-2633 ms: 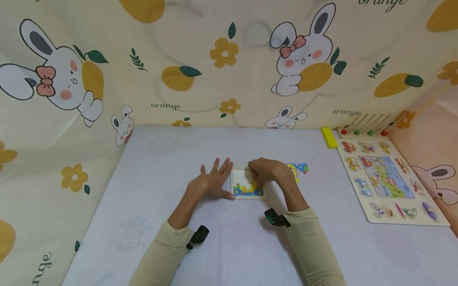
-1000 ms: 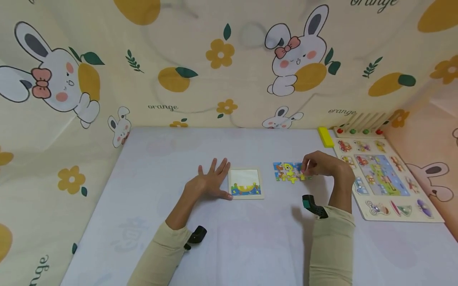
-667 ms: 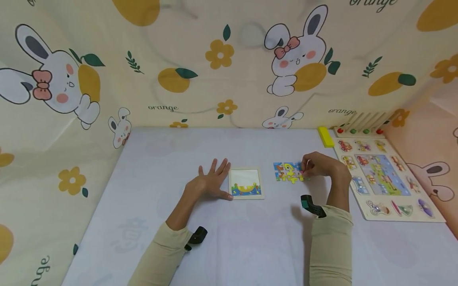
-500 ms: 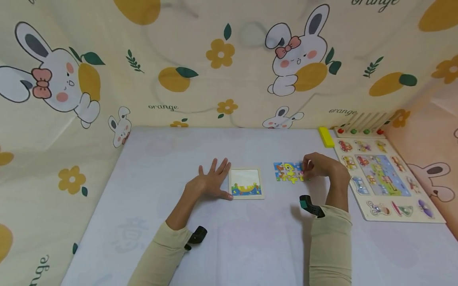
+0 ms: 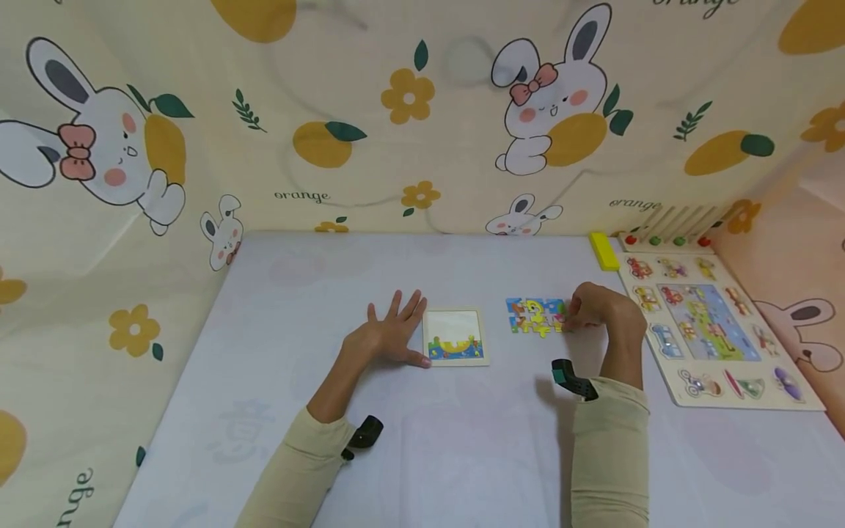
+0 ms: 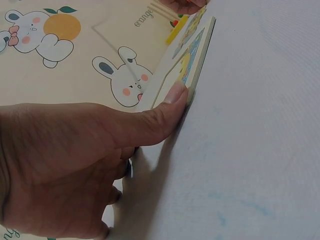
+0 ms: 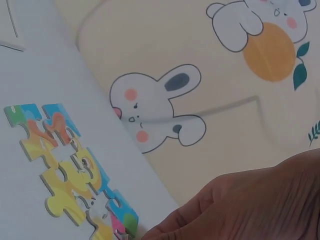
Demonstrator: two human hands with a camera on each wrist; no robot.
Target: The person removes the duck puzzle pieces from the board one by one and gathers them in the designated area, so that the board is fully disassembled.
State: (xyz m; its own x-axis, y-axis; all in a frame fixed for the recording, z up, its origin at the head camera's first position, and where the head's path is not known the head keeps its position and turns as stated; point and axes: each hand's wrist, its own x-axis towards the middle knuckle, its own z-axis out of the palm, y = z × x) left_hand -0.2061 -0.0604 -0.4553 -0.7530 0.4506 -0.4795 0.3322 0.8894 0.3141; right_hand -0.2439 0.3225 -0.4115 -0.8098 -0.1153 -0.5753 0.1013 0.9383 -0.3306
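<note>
My left hand lies with fingers spread on the table; its thumb presses the near left corner of a small square puzzle frame. Several fitted pieces fill the frame's near part with a blue and yellow picture; the far part shows bare white board. To the right, a cluster of colourful jigsaw pieces lies on the table, nearly joined, with a yellow animal on it. My right hand, fingers bent, touches the cluster's right end. Its fingertips are cut off in the right wrist view; I cannot tell whether they pinch a piece.
A large wooden picture puzzle board lies along the right side. Behind it stands a wooden base with upright sticks, beside a yellow block. A cloth printed with rabbits hangs at the back.
My right hand has gone from the frame to the loose pieces on the right, then shifted slightly, showing more of the cluster's right end. The left hand has stayed on the frame's corner.
</note>
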